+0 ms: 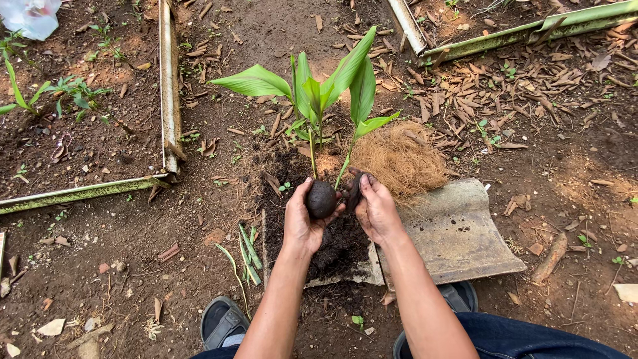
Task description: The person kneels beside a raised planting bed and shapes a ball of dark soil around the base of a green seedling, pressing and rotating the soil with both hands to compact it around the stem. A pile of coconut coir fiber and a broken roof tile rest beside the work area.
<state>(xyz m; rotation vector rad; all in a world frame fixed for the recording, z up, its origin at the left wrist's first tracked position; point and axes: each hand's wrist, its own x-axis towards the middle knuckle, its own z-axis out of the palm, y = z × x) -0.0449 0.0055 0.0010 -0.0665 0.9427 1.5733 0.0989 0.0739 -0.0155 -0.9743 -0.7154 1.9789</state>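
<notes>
The left hand (302,223) is cupped under a dark round seed (321,199) with a thin stalk rising into broad green leaves (312,90); its grip is curled around the seed's lower half, thumb and fingers pressing on it; the right hand (377,209) has its grip closed on a 2nd dark seed (354,191), whose stalk leans up to another leaf (372,124); the 2 seedlings are held side by side, nearly touching, just above a patch of dark soil (339,242); a mound of brown coconut fibre (402,159) lies just beyond the right hand; a curved grey roof tile (458,233) lies on the ground beside the right wrist; dry leaves (531,86) litter the earth well beyond; a sandalled foot (222,321) shows near the left forearm.
</notes>
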